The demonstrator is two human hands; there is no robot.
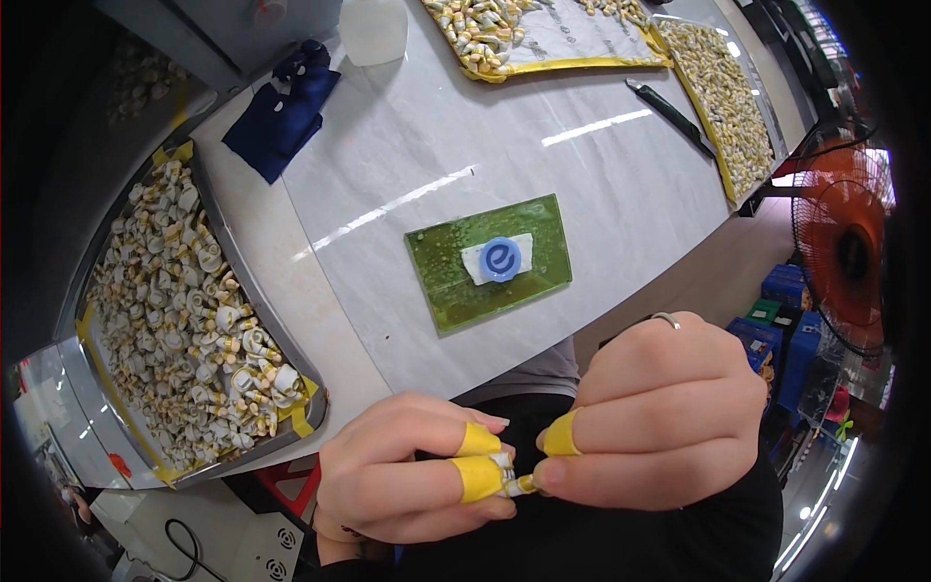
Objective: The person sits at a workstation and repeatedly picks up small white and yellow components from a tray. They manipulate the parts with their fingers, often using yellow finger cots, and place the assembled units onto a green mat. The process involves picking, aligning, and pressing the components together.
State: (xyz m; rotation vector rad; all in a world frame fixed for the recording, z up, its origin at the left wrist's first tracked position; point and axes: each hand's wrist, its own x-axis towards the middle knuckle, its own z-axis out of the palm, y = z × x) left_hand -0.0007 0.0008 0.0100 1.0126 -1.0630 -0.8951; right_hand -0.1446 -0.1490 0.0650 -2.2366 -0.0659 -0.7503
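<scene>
Close to my body, both hands pinch one small white piece with a yellow-banded end (506,477). My left hand (407,470) is closed on its white part; yellow tape wraps two of the fingertips. My right hand (669,417) grips the banded tip between thumb and forefinger, also with yellow tape on a fingertip and a ring on one finger. Much of the piece is hidden by the fingers. Beyond the hands lies a green rectangular plate (446,301), bearing a white patch and a round blue disc (501,259) on it.
At the left, a grey tray edged with yellow tape (305,407) holds a heap of similar pieces. More trays (596,39) stand at the far right, with a dark box cutter (674,121) beside them. A navy cloth (281,121) lies far left; an orange fan (844,247) stands right.
</scene>
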